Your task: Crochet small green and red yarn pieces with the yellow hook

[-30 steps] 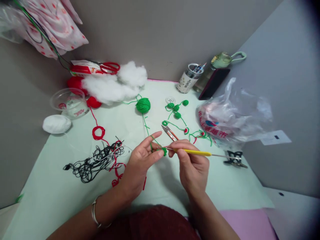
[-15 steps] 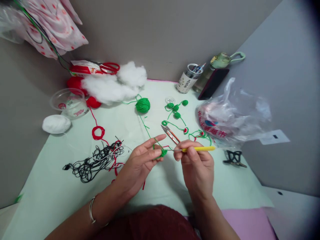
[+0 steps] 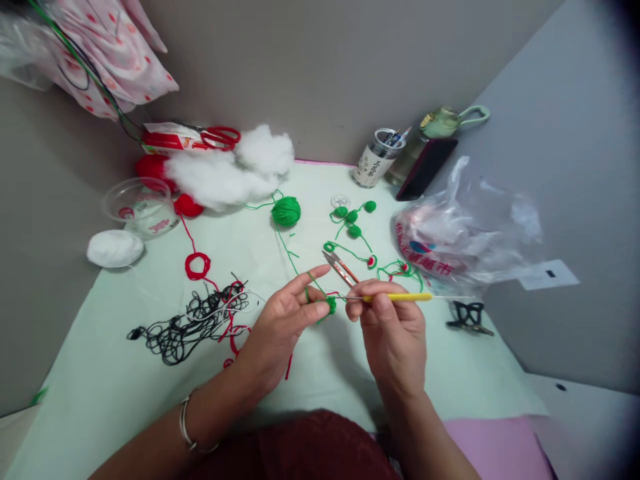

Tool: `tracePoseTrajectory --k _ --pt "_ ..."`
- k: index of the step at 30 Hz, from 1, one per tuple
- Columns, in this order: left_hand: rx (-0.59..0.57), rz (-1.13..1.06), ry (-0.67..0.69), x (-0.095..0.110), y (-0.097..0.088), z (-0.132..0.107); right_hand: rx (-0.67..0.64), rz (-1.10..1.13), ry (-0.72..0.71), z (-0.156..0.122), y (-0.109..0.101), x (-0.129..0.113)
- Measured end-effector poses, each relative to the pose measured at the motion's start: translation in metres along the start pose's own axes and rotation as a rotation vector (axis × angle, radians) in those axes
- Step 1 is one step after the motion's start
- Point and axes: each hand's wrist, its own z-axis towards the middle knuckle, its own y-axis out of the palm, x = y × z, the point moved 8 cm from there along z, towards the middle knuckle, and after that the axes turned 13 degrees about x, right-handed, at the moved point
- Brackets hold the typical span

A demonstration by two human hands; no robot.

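My left hand point(image 3: 283, 327) pinches a small green crochet piece point(image 3: 331, 304), with green yarn running over its raised index finger back to a green yarn ball point(image 3: 286, 211). My right hand point(image 3: 395, 333) grips a yellow-handled crochet hook point(image 3: 397, 297), its metal tip pointing left into the green piece. Both hands hover over a pale green table mat point(image 3: 125, 373). Small thread snips point(image 3: 341, 265) lie just beyond the hands.
Tangled black and red thread point(image 3: 195, 320) lies to the left. White stuffing point(image 3: 225, 173), red scissors point(image 3: 217, 137), a plastic cup point(image 3: 137, 207) and a white ball point(image 3: 115, 248) sit at the back left. Green crocheted bits point(image 3: 353, 217), a pen tin point(image 3: 377, 157), a phone point(image 3: 427, 167), a plastic bag point(image 3: 465, 227) and a black hair clip point(image 3: 467, 315) are on the right.
My right hand has shifted slightly right and up, levelling the hook. My left hand turned the green piece a little; the yarn stays over the index finger.
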Motion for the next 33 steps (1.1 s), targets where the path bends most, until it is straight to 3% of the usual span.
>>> tracePoseTrajectory --k 7,13,18,21,23,25,28,31,33 --pt "-0.063 -0.082 -0.067 -0.003 0.001 -0.002 0.007 0.006 0.045 0.001 -0.006 0.002" --pt "0.012 0.065 0.142 0.0 -0.005 -0.003 -0.068 -0.027 -0.011 -0.005 0.001 0.001" --pt "-0.004 0.098 0.138 -0.004 -0.003 -0.001 -0.096 -0.206 -0.18 -0.012 0.008 -0.007" --pt "0.051 0.036 0.131 -0.003 -0.005 0.002 -0.143 -0.366 -0.393 -0.021 0.015 -0.018" --pt "0.06 -0.037 0.065 -0.005 -0.004 0.004 -0.177 -0.522 -0.582 -0.028 0.019 -0.025" --pt "0.016 -0.106 -0.048 -0.01 0.0 0.004 -0.19 -0.586 -0.68 -0.031 0.019 -0.029" --pt "-0.014 -0.152 -0.136 -0.013 0.0 0.006 -0.136 -0.44 -0.522 -0.018 0.007 -0.027" --pt "0.051 -0.102 -0.001 -0.005 -0.007 0.008 -0.077 -0.249 -0.296 -0.006 0.001 -0.018" --pt "0.08 -0.052 0.108 -0.001 -0.009 0.007 -0.115 -0.283 -0.309 -0.009 0.009 -0.016"
